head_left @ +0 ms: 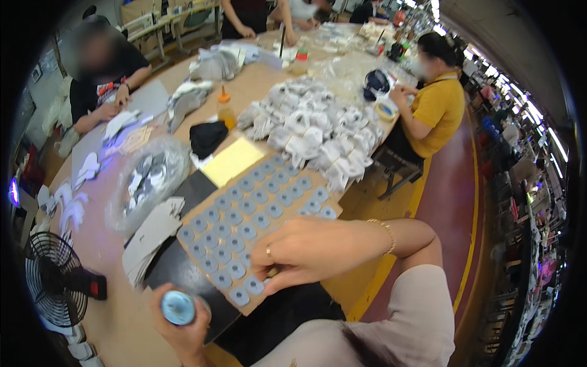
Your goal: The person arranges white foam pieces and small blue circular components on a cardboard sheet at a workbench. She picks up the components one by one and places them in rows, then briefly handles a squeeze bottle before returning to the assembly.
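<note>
My left hand [186, 333] is wrapped round a light-blue round-topped piece [178, 307], held upright at the front edge of the table. Its lower part is hidden in my palm. A brown board [194, 264] lies before me, set with rows of blue-grey rounded pads [224, 230], each with a dark centre. My right hand [296, 248], wearing a ring, reaches across the board from the right. Its fingers are bent together and pointing down at the near rows, next to a pad [253, 284]. The fingertips are partly hidden, and what they hold cannot be made out.
A dark mat [177, 266] underlies the board. Nearby lie grey cut pieces [150, 241], a plastic bag [150, 183], a yellow sheet [233, 161], an orange-capped bottle [225, 110] and a heap of grey-white pieces [312, 122]. A fan [55, 278] stands left. Co-workers sit around the table, one in yellow [440, 107].
</note>
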The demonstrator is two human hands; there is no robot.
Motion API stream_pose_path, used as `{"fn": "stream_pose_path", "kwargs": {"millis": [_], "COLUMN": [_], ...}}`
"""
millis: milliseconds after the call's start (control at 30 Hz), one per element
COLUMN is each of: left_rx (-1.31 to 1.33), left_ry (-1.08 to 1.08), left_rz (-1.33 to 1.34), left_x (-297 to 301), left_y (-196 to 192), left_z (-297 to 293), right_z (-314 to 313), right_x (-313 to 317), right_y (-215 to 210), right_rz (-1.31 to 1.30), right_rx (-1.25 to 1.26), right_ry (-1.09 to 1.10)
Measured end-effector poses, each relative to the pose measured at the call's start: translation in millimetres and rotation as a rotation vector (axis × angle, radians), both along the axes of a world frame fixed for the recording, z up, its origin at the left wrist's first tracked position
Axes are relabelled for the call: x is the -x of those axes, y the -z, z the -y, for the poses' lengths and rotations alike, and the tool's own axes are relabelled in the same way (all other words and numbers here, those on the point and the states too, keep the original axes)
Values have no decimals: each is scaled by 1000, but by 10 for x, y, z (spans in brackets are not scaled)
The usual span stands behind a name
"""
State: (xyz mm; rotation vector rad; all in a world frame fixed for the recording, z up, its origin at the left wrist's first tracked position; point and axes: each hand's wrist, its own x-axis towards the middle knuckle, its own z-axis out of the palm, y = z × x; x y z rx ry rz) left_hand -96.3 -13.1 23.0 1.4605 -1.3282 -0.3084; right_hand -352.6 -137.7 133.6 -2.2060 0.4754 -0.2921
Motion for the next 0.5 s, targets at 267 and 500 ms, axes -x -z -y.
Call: {"fn": "stream_pose_path", "kwargs": {"millis": [267, 500], "left_rx": [249, 320], "left_ry": [-63, -114], "left_rz": [-324, -217], "left_x": [-156, -12], "left_y": [254, 261], "left_z": [100, 110], "right_z": [-287, -430], "right_x": [585, 586], "right_y": [794, 819], "right_rz": [-426, -61], "right_rx": [-322, -341], "right_ry": [-17, 489]}}
